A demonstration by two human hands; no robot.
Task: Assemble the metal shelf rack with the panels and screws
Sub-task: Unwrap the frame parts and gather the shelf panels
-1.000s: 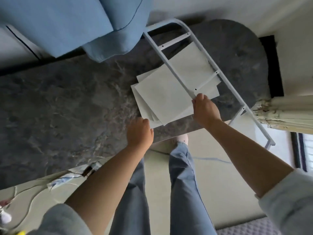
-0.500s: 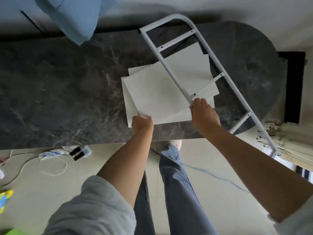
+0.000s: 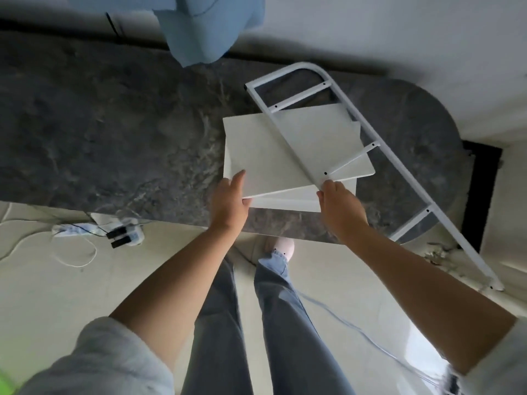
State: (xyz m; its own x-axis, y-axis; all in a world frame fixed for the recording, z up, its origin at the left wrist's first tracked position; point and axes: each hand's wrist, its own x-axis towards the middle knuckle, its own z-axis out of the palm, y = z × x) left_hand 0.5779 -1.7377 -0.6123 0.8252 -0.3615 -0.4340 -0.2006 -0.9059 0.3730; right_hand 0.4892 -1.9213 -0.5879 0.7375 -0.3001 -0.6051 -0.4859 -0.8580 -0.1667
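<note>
Dark marbled surface [image 3: 114, 132] in a pale room, seen from above, with the floor below. White panels [image 3: 256, 155] lie stacked near its front edge. A white ladder-like side frame [image 3: 285, 132] lies slantwise across them, its foot overhanging the floor. Within the last second the left hand [image 3: 229, 203] has come from the surface edge to the top panel's near corner and pinches it, thumb on top. The right hand [image 3: 339, 203] still grips the frame's rail beside a rung. The panel is probably about to be drawn out for fitting. No screws show.

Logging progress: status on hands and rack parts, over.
Left hand grips top panel corner. Right hand grips side frame, which crosses that panel. No screws in view.
</note>
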